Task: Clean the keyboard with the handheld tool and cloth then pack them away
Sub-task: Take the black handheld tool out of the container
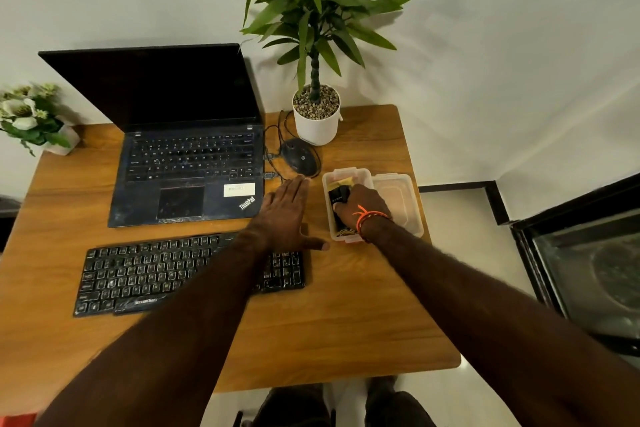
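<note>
A black keyboard lies on the wooden table at the front left, partly under my left forearm. My left hand hovers flat with straight fingers between the keyboard and a clear plastic box. My right hand reaches into the box and grips a black handheld tool. A yellow cloth shows at the far end of the box. The box's lid lies just to its right.
An open black laptop sits behind the keyboard, a wired black mouse to its right. A white potted plant stands at the back, a small flower pot at the far left. The table's edge runs close to the lid.
</note>
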